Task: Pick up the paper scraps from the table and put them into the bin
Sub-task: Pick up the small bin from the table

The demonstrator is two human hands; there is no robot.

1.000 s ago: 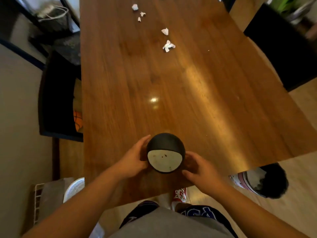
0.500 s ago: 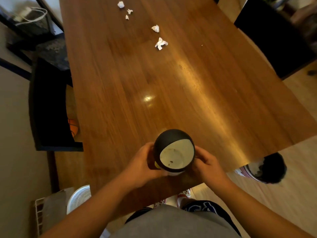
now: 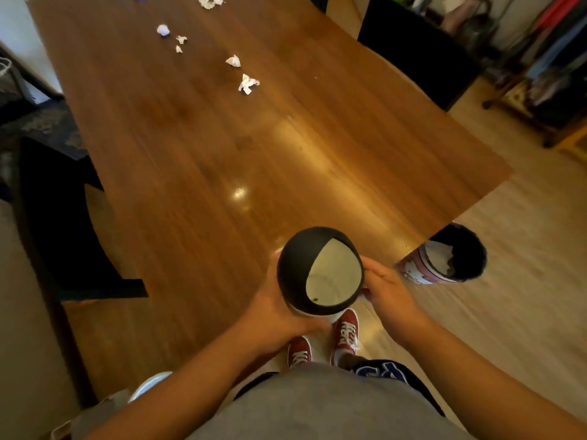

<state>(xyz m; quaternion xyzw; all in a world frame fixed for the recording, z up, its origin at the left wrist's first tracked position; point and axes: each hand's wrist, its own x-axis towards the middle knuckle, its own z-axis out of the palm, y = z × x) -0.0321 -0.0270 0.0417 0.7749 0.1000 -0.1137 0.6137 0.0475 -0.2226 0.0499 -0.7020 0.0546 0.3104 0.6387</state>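
A small bin with a black domed lid and a white swing flap sits between my hands, over the near edge of the wooden table. My left hand cups its left side and underside. My right hand presses its fingers against the right side. Several crumpled white paper scraps lie at the table's far end: one scrap is nearest, another scrap just behind it, a round scrap further left, and more scraps at the far edge.
A second bin with a dark liner stands on the floor by the table's near right corner. A black chair is at the table's left side, another black chair at the far right. Clothes racks fill the right background.
The bin has come up off the table and moved towards me and the near edge, still between both hands. My view has swung right, and more of the floor shows.
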